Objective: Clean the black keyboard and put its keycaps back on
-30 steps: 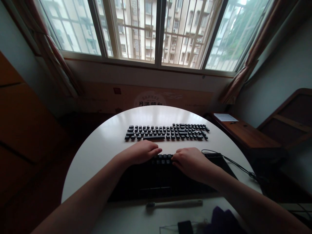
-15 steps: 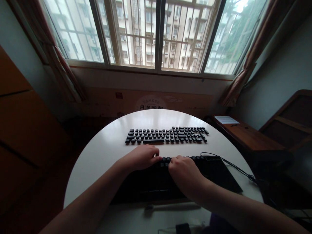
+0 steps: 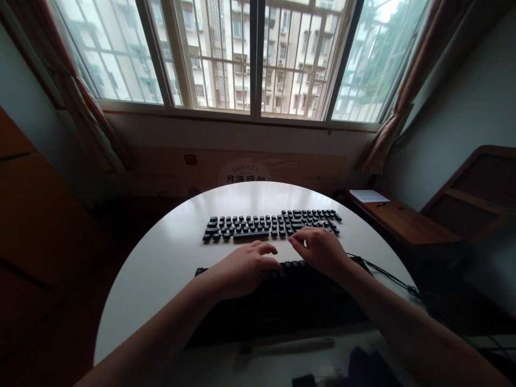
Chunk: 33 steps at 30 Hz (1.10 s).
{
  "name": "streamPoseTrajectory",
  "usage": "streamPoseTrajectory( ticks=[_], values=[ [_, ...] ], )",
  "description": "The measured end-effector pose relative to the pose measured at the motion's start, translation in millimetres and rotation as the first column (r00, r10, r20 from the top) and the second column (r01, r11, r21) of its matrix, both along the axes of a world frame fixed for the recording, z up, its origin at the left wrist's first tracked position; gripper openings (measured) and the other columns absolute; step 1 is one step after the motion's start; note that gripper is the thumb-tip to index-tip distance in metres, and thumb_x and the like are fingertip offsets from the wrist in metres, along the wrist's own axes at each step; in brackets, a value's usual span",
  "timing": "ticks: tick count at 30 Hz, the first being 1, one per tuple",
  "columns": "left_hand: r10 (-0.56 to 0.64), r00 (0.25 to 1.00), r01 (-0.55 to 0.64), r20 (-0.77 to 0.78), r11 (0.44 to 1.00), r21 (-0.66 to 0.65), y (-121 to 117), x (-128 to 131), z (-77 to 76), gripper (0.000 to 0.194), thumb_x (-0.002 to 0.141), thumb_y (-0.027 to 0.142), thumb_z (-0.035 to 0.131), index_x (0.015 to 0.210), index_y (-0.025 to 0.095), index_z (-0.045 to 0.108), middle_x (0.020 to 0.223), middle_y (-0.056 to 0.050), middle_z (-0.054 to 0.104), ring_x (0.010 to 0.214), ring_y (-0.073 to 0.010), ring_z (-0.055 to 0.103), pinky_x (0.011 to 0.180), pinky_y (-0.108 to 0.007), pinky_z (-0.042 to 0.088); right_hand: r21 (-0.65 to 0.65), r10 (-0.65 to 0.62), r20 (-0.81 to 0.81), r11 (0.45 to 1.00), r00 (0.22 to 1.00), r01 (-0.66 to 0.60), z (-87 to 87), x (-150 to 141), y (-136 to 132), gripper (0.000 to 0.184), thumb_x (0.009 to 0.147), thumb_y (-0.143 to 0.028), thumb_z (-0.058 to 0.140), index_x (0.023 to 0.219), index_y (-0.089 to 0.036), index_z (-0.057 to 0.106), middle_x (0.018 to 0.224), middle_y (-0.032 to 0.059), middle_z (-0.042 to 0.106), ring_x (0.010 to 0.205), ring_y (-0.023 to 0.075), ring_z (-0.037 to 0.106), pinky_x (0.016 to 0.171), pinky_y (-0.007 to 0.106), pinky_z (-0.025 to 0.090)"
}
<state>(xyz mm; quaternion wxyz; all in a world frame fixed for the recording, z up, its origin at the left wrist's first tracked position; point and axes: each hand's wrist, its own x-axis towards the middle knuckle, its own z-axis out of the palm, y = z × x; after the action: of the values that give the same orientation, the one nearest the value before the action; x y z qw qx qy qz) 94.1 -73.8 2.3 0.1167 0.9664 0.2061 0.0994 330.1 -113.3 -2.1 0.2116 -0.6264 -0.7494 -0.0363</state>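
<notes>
A black keyboard (image 3: 237,312) lies near the front of the round white table, with a row of keycaps fitted along its far edge. My left hand (image 3: 245,269) rests over that far edge, thumb and forefinger apart, thumb at the fitted keys. My right hand (image 3: 322,250) is beyond the keyboard, its fingertips drawn together at the near side of the loose black keycaps (image 3: 250,235). Whatever may be between those fingertips is too small to tell. The keycaps stand in rows on the table in a keyboard layout, and the right hand covers a few of them.
A dark cable (image 3: 387,277) runs off the table's right side. In front of the keyboard lie a toothbrush (image 3: 294,345), a purple item (image 3: 371,368) and a small black object (image 3: 303,380). A wooden side table (image 3: 411,220) with paper stands right of the white table (image 3: 137,285).
My right hand has left the keyboard's fitted keys and moved forward to the loose keycaps. My left thumb and forefinger have spread and shifted slightly right along the keyboard.
</notes>
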Motion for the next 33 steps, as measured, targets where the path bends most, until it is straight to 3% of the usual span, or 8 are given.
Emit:
streamPoseTrajectory(
  ticks=[6,12,15,20,22,26,33],
  values=[
    [-0.029,1.0,0.029,-0.003,1.0,0.011,3.8,6.4,-12.8,0.06,0.079,-0.007,0.046,0.115,0.031,0.074,0.14,-0.006,0.059,0.13,-0.0277,0.054,0.108,-0.045,0.045,0.166,0.003,-0.107,0.986,0.994,0.015,-20.1,8.0,15.9,0.025,0.096,-0.033,0.057,0.083,-0.023,0.077,0.081,0.0009,0.072,0.069,0.0154,0.063,0.064,0.027,0.04],
    [-0.062,0.998,0.062,-0.001,0.996,0.067,2.6,2.8,-8.0,0.063,0.074,-0.009,0.047,0.113,0.031,0.075,0.142,-0.006,0.059,0.131,-0.0285,0.053,0.109,-0.047,0.045,0.366,0.064,-0.111,0.931,0.992,-0.019,-0.6,16.5,19.4,0.02,0.092,-0.022,0.061,0.102,-0.024,0.077,0.099,0.0053,0.075,0.094,0.0225,0.065,0.084,0.032,0.048],
    [-0.06,0.998,0.061,-0.015,0.996,0.068,1.5,1.8,-3.5,0.062,0.073,-0.009,0.047,0.113,0.031,0.075,0.142,-0.006,0.058,0.13,-0.0276,0.055,0.107,-0.046,0.047,0.246,0.013,0.015,0.969,1.0,-0.016,12.9,21.9,42.1,0.021,0.093,-0.022,0.06,0.105,-0.026,0.077,0.104,0.0056,0.075,0.102,0.0239,0.063,0.093,0.035,0.047],
    [-0.066,0.997,0.067,-0.026,0.997,0.033,0.1,2.0,-0.1,0.061,0.073,-0.009,0.046,0.109,0.03,0.077,0.136,-0.007,0.063,0.125,-0.0274,0.059,0.104,-0.044,0.048,-0.004,-0.063,0.139,0.998,0.988,0.064,17.1,38.5,117.5,0.017,0.09,-0.022,0.065,0.102,-0.025,0.078,0.11,0.0059,0.074,0.108,0.024,0.063,0.1,0.037,0.046],
    [-0.065,0.998,0.065,0.003,0.997,0.027,0.2,1.3,-0.1,0.061,0.073,-0.009,0.046,0.109,0.03,0.077,0.136,-0.006,0.063,0.123,-0.0266,0.06,0.103,-0.042,0.049,-0.109,-0.077,0.177,0.989,0.981,0.097,14.6,45.1,146.3,0.015,0.092,-0.026,0.066,0.103,-0.022,0.075,0.11,0.007,0.072,0.105,0.0231,0.065,0.097,0.039,0.05],
    [-0.054,0.996,0.053,0.076,0.999,0.003,5.1,-4.4,3.2,0.054,0.076,-0.006,0.046,0.104,0.028,0.077,0.125,-0.004,0.069,0.111,-0.0222,0.066,0.094,-0.034,0.052,-0.297,-0.042,0.245,0.948,0.969,0.116,9.2,49.0,185.9,0.028,0.098,-0.036,0.061,0.119,-0.018,0.064,0.122,0.0085,0.064,0.103,0.0214,0.065,0.09,0.042,0.056],
    [0.139,0.974,-0.152,0.178,0.986,0.067,26.1,-25.4,14.3,0.033,0.079,-0.002,0.048,0.077,0.02,0.072,0.087,-0.002,0.073,0.079,-0.0179,0.068,0.074,-0.028,0.049,-0.458,0.054,0.288,0.885,0.956,0.088,2.5,45.4,218.1,0.03,0.098,-0.036,0.061,0.123,-0.018,0.063,0.126,0.0089,0.062,0.106,0.0231,0.064,0.09,0.042,0.056]
  ],
)
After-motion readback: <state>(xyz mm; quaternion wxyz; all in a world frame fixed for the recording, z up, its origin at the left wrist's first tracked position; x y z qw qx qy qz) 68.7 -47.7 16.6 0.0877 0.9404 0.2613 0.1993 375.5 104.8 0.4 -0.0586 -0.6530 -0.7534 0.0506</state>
